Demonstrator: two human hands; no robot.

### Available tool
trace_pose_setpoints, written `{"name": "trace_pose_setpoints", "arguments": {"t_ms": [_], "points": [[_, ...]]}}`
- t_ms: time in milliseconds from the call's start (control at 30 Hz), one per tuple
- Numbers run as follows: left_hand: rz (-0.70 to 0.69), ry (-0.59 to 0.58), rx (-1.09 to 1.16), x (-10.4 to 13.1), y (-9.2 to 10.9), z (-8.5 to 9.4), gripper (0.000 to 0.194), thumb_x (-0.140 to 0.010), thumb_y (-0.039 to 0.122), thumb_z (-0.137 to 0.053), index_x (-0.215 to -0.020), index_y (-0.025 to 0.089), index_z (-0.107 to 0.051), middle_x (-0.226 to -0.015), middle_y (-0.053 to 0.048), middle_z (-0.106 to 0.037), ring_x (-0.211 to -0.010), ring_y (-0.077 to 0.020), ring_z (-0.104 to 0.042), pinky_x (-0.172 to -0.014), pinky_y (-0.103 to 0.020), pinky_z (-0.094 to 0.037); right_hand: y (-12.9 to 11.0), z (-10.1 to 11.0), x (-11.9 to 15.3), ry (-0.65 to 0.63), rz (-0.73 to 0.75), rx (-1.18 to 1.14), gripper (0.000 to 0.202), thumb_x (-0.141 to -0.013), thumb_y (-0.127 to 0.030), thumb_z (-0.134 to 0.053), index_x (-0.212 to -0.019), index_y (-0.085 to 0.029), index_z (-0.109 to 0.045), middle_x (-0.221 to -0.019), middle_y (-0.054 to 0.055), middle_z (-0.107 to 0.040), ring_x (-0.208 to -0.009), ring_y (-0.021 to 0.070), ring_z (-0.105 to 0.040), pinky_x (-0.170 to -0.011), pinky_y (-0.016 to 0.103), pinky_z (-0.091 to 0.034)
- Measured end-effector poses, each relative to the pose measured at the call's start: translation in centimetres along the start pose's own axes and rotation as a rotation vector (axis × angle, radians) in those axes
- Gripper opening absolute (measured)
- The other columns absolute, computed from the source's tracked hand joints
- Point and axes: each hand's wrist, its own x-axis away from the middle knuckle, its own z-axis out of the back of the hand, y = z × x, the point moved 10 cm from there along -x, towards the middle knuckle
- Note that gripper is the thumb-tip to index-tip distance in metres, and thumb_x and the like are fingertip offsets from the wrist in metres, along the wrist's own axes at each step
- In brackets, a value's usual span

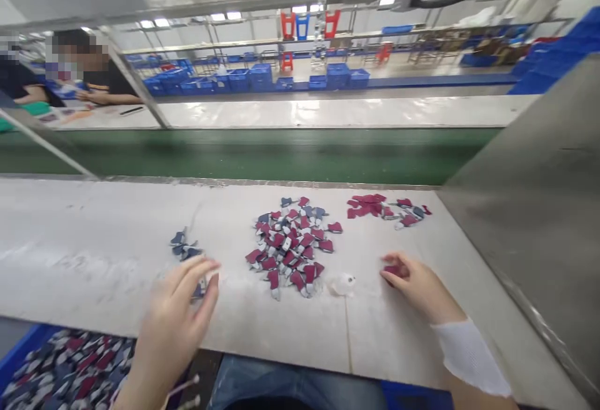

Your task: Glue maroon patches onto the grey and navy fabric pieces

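Observation:
My right hand [412, 282] is closed in a pinch on a small maroon piece [394, 270], just above the white table. On the other side, my left hand [180, 304] has its thumb and fingers curved and a little apart. A small dark blue piece [199, 290] shows in the gap between them; it seems to lie beyond the fingers. Past that hand lies a small group of dark blue and grey pieces [182, 249]. Between my hands is a heap of maroon, blue and grey pieces [290, 241]. Flat maroon pieces [368, 205] lie at the back right.
A small whitish lump [343, 284] sits right of the heap. At the lower left, a blue bin [28, 342] is full of similar pieces. A metal panel [529, 210] bounds the right side. Beyond the green strip [300, 154], people sit at the far left.

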Motion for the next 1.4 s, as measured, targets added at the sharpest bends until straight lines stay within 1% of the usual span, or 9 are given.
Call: {"name": "trace_pose_setpoints", "arguments": {"t_ms": [167, 300, 500, 633, 767, 867, 1033, 1267, 1400], "points": [[0.123, -0.284, -0.315, 1.5, -10.3, -5.4, 0.04, -0.085, 0.044, -0.059, -0.117, 0.02, -0.065, -0.116, -0.012, -0.064, -0.108, -0.0339, -0.059, -0.094, -0.049, -0.05, -3.3, -0.5, 3.1, 0.008, 0.116, -0.032, 0.054, -0.075, -0.047, -0.067, -0.123, -0.023, -0.061, -0.128, 0.012, -0.06, -0.121, 0.037, -0.052, -0.104, 0.054, -0.042], [0.068, -0.357, -0.314, 3.0, -11.9, -7.3, 0.035, -0.088, 0.036, -0.055, -0.117, 0.022, -0.068, -0.112, -0.012, -0.067, -0.109, -0.0334, -0.059, -0.093, -0.048, -0.049, -8.1, -4.9, 4.7, -0.212, 0.231, -0.23, 0.041, -0.087, -0.043, -0.062, -0.124, -0.026, -0.06, -0.129, 0.009, -0.059, -0.113, 0.0301, -0.057, -0.099, 0.047, -0.047], [0.101, -0.339, 0.011, 0.8, -7.8, -7.5, 0.031, -0.088, 0.041, -0.057, -0.112, 0.025, -0.067, -0.112, -0.009, -0.061, -0.095, -0.0256, -0.064, -0.085, -0.04, -0.055, -9.8, -7.3, 4.3, -0.267, 0.188, -0.365, 0.039, -0.096, -0.049, -0.051, -0.126, -0.023, -0.055, -0.117, 0.01, -0.063, -0.098, 0.0272, -0.06, -0.088, 0.044, -0.05], [0.23, -0.384, 0.468, 0.3, -3.1, -9.1, 0.028, -0.088, 0.039, -0.063, -0.113, 0.027, -0.064, -0.119, -0.007, -0.059, -0.106, -0.0229, -0.064, -0.092, -0.035, -0.054, -10.2, -6.2, 5.9, -0.323, 0.117, -0.674, 0.052, -0.099, -0.049, -0.049, -0.142, -0.029, -0.028, -0.095, 0.003, -0.066, -0.087, 0.0223, -0.061, -0.081, 0.038, -0.05], [0.427, -0.385, 0.822, 0.2, 0.2, -11.4, 0.047, -0.087, 0.039, -0.068, -0.129, 0.026, -0.053, -0.112, -0.007, -0.069, -0.11, -0.0234, -0.065, -0.093, -0.034, -0.055, -11.4, -4.2, 7.4, -0.272, 0.2, -0.739, 0.029, -0.098, -0.045, -0.053, -0.125, -0.034, -0.051, -0.098, 0.001, -0.064, -0.086, 0.0186, -0.058, -0.078, 0.031, -0.049], [0.487, -0.533, 0.789, 1.1, 1.3, -13.6, 0.057, -0.087, 0.044, -0.066, -0.138, 0.025, -0.047, -0.106, -0.009, -0.073, -0.097, -0.025, -0.07, -0.083, -0.036, -0.059, -11.5, -3.6, 7.7, -0.285, 0.182, -0.781, 0.027, -0.088, -0.038, -0.069, -0.114, -0.034, -0.064, -0.111, 0.001, -0.063, -0.094, 0.0187, -0.06, -0.08, 0.028, -0.05], [0.217, -0.706, 0.485, 2.3, 3.5, -14.1, 0.053, -0.094, 0.045, -0.056, -0.145, 0.035, -0.045, -0.137, -0.006, -0.061, -0.124, -0.0293, -0.059, -0.094, -0.041, -0.055, -12.4, -4.5, 8.0, -0.45, 0.129, -0.95, 0.035, -0.072, -0.034, -0.084, -0.101, -0.025, -0.068, -0.084, 0.001, -0.066, -0.069, 0.0152, -0.059, -0.06, 0.023, -0.047], [0.276, -0.628, 0.609, 3.4, 4.0, -13.6, 0.032, -0.093, 0.037, -0.06, -0.123, 0.025, -0.057, -0.1, -0.006, -0.07, -0.086, -0.0212, -0.068, -0.07, -0.03, -0.055, -14.0, -6.2, 8.3, -0.548, 0.189, -1.261, 0.043, -0.074, -0.053, -0.074, -0.081, -0.024, -0.043, -0.059, -0.008, -0.03, -0.05, 0.0101, -0.022, -0.046, 0.024, -0.016], [0.382, -0.504, 0.912, 3.4, 3.1, -14.0, 0.016, -0.084, 0.033, -0.074, -0.097, 0.024, -0.072, -0.09, -0.004, -0.065, -0.088, -0.0186, -0.062, -0.073, -0.027, -0.054, -14.9, -6.1, 8.4, -0.553, 0.23, -1.222, 0.039, -0.077, -0.053, -0.074, -0.082, -0.024, -0.049, -0.06, -0.006, -0.04, -0.048, 0.0099, -0.031, -0.044, 0.023, -0.023]]}}
